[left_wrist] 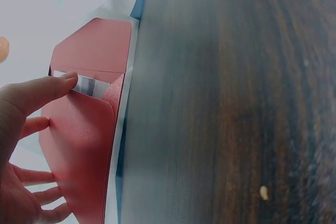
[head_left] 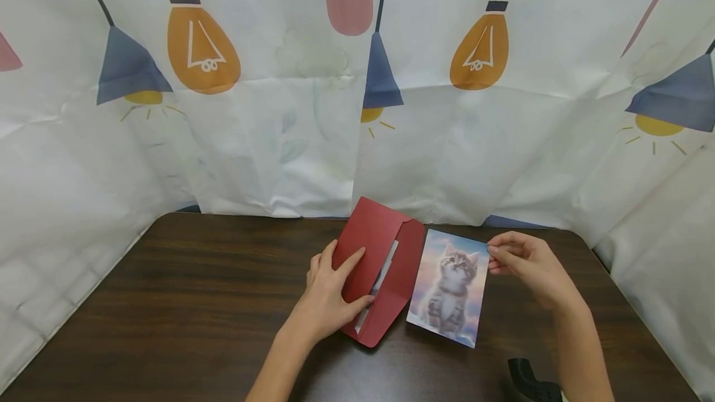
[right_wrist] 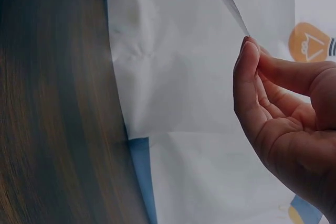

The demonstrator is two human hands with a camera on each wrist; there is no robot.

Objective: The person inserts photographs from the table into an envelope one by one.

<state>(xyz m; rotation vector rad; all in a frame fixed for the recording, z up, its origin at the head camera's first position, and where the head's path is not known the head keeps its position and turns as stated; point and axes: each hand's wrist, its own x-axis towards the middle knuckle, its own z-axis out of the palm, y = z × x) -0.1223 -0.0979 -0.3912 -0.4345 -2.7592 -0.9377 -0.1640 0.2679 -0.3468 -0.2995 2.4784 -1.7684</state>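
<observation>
A red envelope point(head_left: 363, 241) lies slanted near the table's back edge, its flap folded out to the right. Inside its mouth shows a strip of a pale card point(left_wrist: 93, 86). My left hand point(head_left: 326, 296) rests on the envelope with fingers spread, the thumb point(left_wrist: 65, 78) at the mouth over the card strip. Right of the envelope, a card with a kitten picture point(head_left: 449, 290) is tilted, picture side toward the head camera. My right hand point(head_left: 527, 265) pinches its upper right edge between thumb and fingers. From the right wrist, only a thin sliver of this card point(right_wrist: 231, 3) shows.
A black curved object point(head_left: 533, 380) is at the front, beside the right forearm. The dark wooden table point(head_left: 195, 315) meets a white sheet point(head_left: 268, 160) printed with lamps and bulbs, hanging behind and at the sides. A small pale speck point(left_wrist: 263, 192) lies on the wood.
</observation>
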